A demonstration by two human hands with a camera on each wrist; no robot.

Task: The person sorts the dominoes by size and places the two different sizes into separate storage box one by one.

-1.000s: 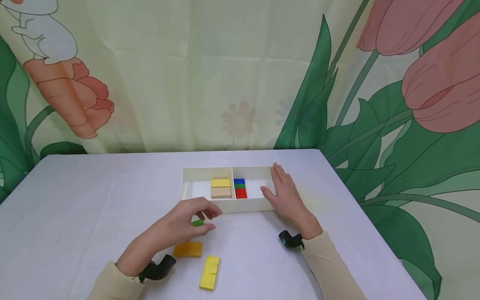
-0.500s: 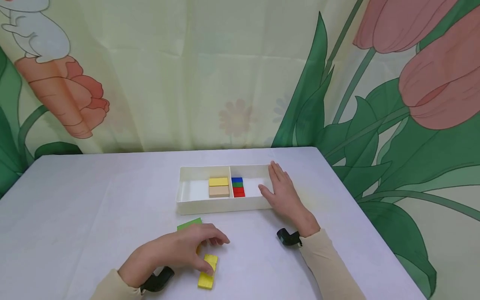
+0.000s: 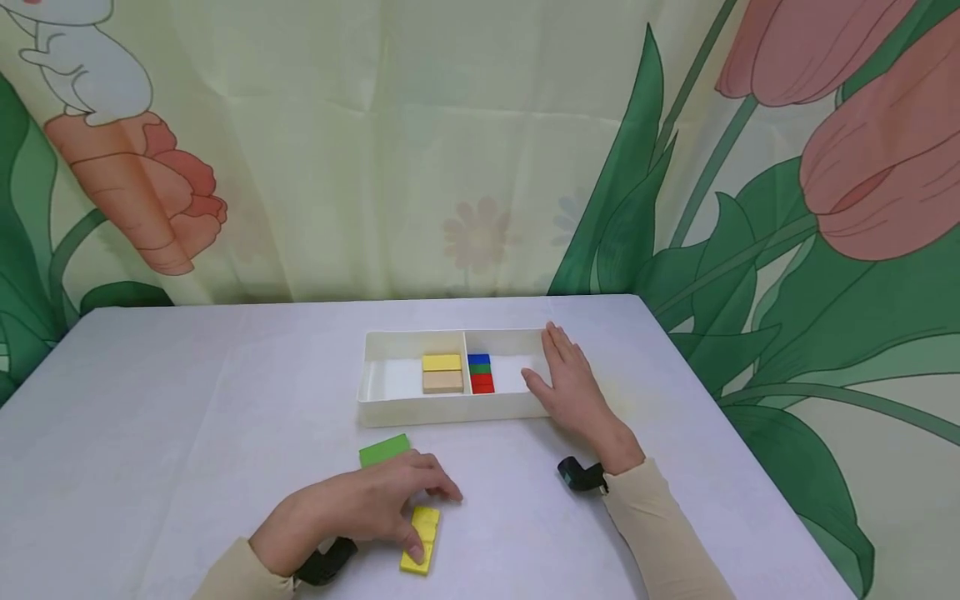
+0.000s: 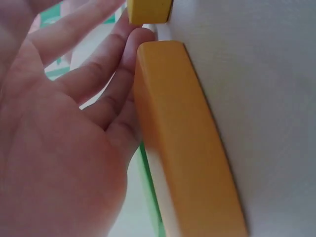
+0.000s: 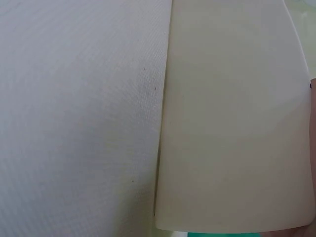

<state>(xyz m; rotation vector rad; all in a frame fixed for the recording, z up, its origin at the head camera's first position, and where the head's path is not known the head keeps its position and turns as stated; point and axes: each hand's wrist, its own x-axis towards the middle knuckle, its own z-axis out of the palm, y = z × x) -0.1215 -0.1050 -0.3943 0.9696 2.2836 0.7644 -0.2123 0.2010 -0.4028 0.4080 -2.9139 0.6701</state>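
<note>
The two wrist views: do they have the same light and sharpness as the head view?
No. Head view: bright, even light, clear edges on the box. Left wrist view: dimmer, with the orange block and the left hand looking soft. Right wrist view: greyer, with a faint shadow on the cloth beside the box.

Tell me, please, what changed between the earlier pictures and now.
The left hand moved away from the white two-compartment tray, uncovering more of the flat green block and, in the head view, hiding the orange rectangular block; it now partly covers the loose yellow rectangular block. No grip visibly changed. The right hand and the tray with its blocks stayed put.
</note>
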